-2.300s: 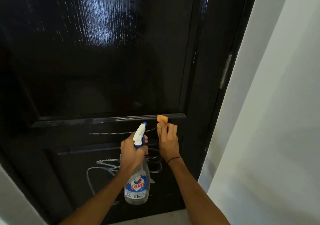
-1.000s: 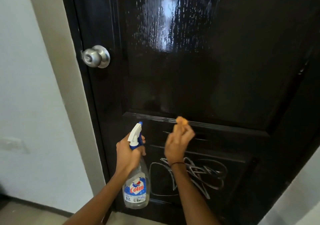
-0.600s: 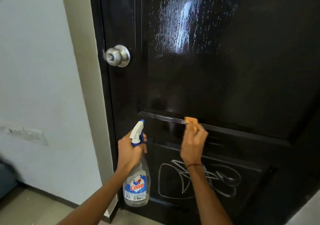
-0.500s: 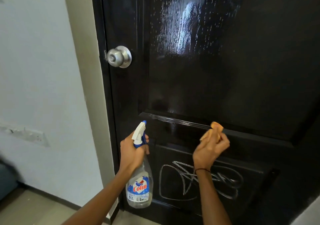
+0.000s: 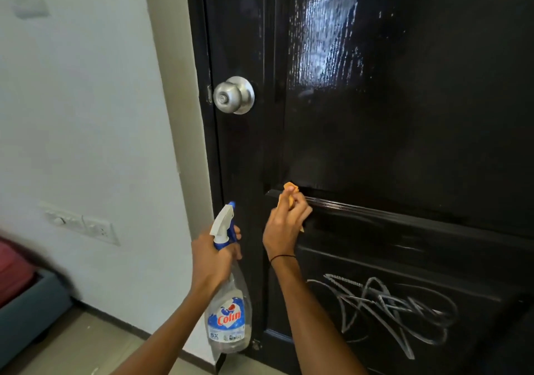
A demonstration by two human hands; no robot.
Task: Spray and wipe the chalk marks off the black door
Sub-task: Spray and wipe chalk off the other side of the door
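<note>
Far to my left a red cushion on a grey-blue frame (image 5: 26, 302) sits low against the white wall (image 5: 86, 114), and a white switch plate (image 5: 83, 226) is mounted on that wall above it. My left hand (image 5: 212, 256) is wrapped round the neck of the spray bottle (image 5: 229, 317), fingers curled by the blue trigger under the white nozzle, which points up and toward the door edge; the clear bottle hangs below my fist with its blue and red label facing me, just beside the door's lower left corner. Above it the round silver door knob (image 5: 234, 95) sticks out from the black door (image 5: 404, 143). My right hand (image 5: 284, 224), a thin black band at the wrist, pinches a small folded orange cloth (image 5: 289, 194) and presses it against the moulding rail at the left end of the ledge between the upper and lower panels; the cloth's top corner peeks out above my fingers. The glossy upper panel reflects a bright patch of light. The white chalk marks (image 5: 384, 311), a tangle of looping scribbles, lie on the lower panel, below and to the right of my right hand and well apart from the cloth. Pale floor (image 5: 86, 351) runs along the bottom by the wall
</note>
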